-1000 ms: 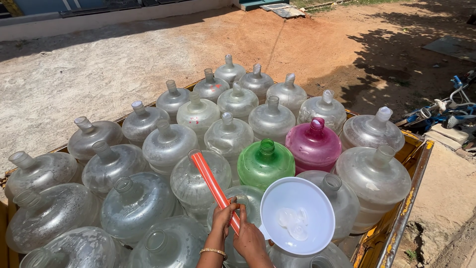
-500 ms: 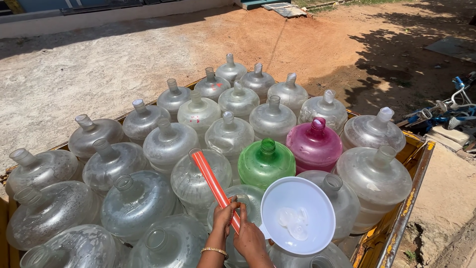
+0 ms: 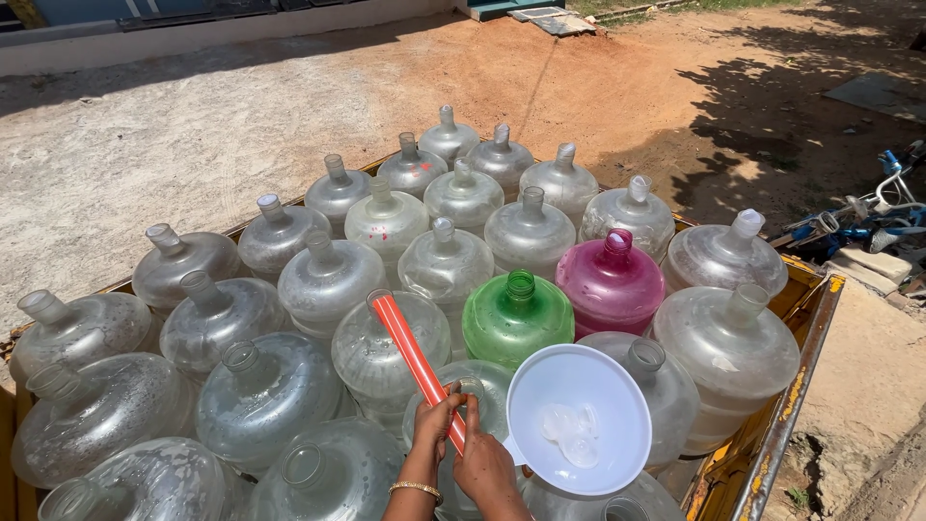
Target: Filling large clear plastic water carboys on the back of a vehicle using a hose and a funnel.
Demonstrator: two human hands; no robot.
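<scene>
Gripping a red hose (image 3: 413, 357) at the neck of a clear jug (image 3: 473, 405), both hands work at the near edge of a yellow cart (image 3: 801, 357) packed with large water jugs. The left hand (image 3: 436, 422) wraps the hose just above the jug's mouth; the right hand (image 3: 484, 461) pinches it lower down, fingers closed around it, thumb raised. A gold bangle (image 3: 417, 489) sits on the left wrist. The hose rises from the hands up and to the left, its open end resting over a neighbouring jug. A white funnel (image 3: 579, 420) lies tilted just right of the right hand, its rim close to the knuckles, a little water pooled inside; whether it touches the hand cannot be told. To do this well, the judgement is that the hose tip should be kept centred in the narrow mouth, one hand steadying, the other feeding. A green jug (image 3: 517, 318) and a magenta jug (image 3: 612, 287) stand just beyond.
</scene>
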